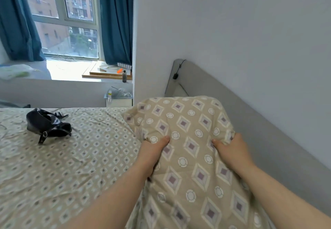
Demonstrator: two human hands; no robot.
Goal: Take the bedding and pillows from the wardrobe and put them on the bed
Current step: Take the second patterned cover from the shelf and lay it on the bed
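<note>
A beige pillow (186, 121) with a diamond and circle print stands up on the bed (71, 157), close to the grey headboard (215, 92). My left hand (152, 151) grips its left edge, thumb on the front and fingers hidden behind. My right hand (231, 149) grips its right edge the same way. The bed carries a sheet in a matching smaller print. No wardrobe is in view.
A black handbag (47, 125) lies on the bed's far left. Beyond the bed are a small white bedside unit (119, 99), a window sill (71, 71) with boards and a bottle, and blue curtains (116, 20). A white wall (232, 31) rises behind the headboard.
</note>
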